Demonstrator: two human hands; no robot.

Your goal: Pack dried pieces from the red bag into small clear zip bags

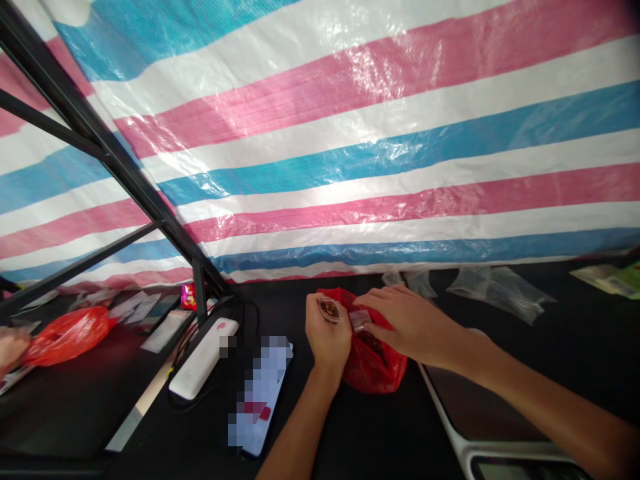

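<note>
My left hand (327, 343) is closed around a small clear plastic bag (330, 309), its mouth spread and small brownish bits visible inside. Beside it, my right hand (400, 317) reaches over an opened red plastic bag (383, 377), fingers bent around a small clear plastic piece (360, 320) whose kind I cannot make out. The red bag lies on the black table under both hands, with dark contents partly showing in its mouth. Under my right forearm sits a scale (490, 400) with a dark platform and a pale rim.
A phone (265, 407) and white power strip (203, 360) lie to the left. Clear bags (500, 290) rest along the back. At far left, another person's hand (13, 347) is by a red bag (75, 337). A black metal frame (135, 187) stands before striped sheeting (350, 153).
</note>
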